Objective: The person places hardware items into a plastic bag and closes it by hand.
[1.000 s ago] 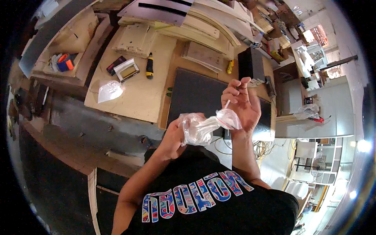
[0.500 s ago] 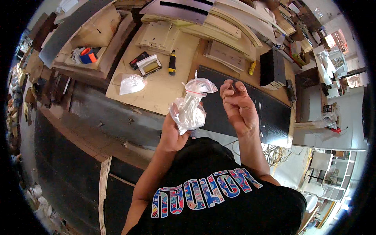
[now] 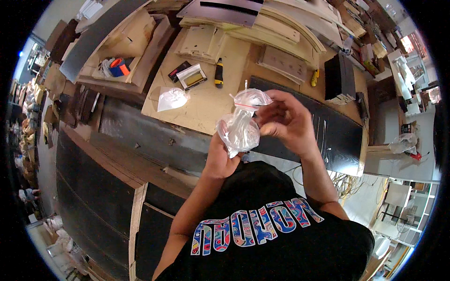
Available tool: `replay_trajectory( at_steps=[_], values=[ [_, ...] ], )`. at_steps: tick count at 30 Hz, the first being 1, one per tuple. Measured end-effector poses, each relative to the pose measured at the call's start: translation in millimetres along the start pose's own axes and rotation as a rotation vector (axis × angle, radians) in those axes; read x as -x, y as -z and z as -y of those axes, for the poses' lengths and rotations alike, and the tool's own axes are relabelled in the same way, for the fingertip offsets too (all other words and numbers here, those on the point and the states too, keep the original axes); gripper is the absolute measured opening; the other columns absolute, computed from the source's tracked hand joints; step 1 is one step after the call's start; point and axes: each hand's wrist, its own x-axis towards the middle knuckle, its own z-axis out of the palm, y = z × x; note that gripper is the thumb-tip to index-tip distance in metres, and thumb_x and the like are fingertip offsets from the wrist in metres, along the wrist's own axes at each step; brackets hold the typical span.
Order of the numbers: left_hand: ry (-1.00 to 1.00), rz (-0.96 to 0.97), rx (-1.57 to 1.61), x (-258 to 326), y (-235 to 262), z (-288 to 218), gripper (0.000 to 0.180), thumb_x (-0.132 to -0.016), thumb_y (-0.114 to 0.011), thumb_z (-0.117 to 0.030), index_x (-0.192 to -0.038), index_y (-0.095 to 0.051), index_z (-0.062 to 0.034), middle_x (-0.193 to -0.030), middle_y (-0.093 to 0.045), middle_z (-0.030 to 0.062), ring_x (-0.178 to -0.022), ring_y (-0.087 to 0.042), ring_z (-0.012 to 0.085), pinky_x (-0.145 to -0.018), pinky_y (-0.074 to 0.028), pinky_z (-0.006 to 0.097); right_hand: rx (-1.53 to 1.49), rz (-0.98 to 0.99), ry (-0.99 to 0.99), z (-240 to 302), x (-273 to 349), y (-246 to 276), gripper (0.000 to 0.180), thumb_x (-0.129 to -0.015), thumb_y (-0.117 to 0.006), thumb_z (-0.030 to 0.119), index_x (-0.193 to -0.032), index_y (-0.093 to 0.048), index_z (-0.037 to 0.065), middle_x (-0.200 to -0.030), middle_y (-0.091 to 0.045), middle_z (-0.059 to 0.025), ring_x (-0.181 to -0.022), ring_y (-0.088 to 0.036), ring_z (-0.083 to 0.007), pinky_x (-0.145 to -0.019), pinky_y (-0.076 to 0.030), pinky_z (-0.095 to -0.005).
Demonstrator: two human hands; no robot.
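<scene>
My left hand [image 3: 221,157] is closed around the lower part of a clear plastic zip bag [image 3: 241,133], pinched in at the neck and bulging below. What fills the bag looks whitish; its kind cannot be made out. A red zip line crosses the bag's top, which flares out. My right hand [image 3: 290,122] is beside the neck, fingers curved and thumb apart. Its fingertips reach the flared top's right edge; whether they touch it is unclear. Beyond the left hand, a small white-and-clear bag [image 3: 172,99] lies on the wooden board [image 3: 197,110].
On the board are a black-and-yellow utility knife [image 3: 219,75], a small open box [image 3: 192,77] and a dark box [image 3: 179,71]. A black panel [image 3: 344,145] lies to the right, below a stack of black blocks [image 3: 340,77]. A yellow-handled tool [image 3: 315,77] sits near pale wooden panels [image 3: 283,63].
My right hand has come left to the bag's neck, its fingers spreading from a loose curl. The left hand still holds the bag. The whole view has shifted slightly.
</scene>
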Motion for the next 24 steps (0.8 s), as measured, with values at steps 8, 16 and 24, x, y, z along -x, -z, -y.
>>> replay_trajectory(
  at_steps=[8,16,24],
  values=[
    [0.090,0.030,0.277,-7.3,-19.1,0.5,0.045,-0.108,-0.044,-0.036,-0.141,-0.048,-0.0070,-0.130,-0.060,0.0068,-0.117,-0.062,0.0192,-0.098,-0.050,0.035,0.486,0.136,0.183,-13.8,0.4,-6.5,0.023,-0.093,-0.073,0.016,-0.110,-0.069,0.001,-0.112,-0.064,-0.0115,-0.103,-0.061,-0.0232,-0.091,-0.048,-0.0355],
    [0.077,0.019,0.302,-6.3,-22.9,15.2,0.060,-0.102,-0.058,-0.045,-0.144,-0.044,-0.0045,-0.130,-0.056,0.0038,-0.115,-0.057,0.0143,-0.092,-0.049,0.030,-0.126,-0.042,0.001,-24.4,0.4,-18.1,0.019,-0.107,-0.054,0.018,-0.108,-0.062,0.001,-0.091,-0.065,-0.0026,-0.087,-0.059,-0.0113,-0.080,-0.048,-0.0283],
    [0.068,-0.013,0.345,-13.4,-29.7,8.1,0.061,-0.093,-0.074,-0.039,-0.139,-0.051,-0.0051,-0.132,-0.060,0.0051,-0.113,-0.061,0.0127,-0.089,-0.052,0.026,-0.018,-0.077,-0.081,-24.1,8.3,-16.3,0.024,-0.100,-0.067,0.018,-0.116,-0.062,0.000,-0.094,-0.064,-0.0017,-0.099,-0.061,-0.0122,-0.088,-0.048,-0.0276]
  ],
)
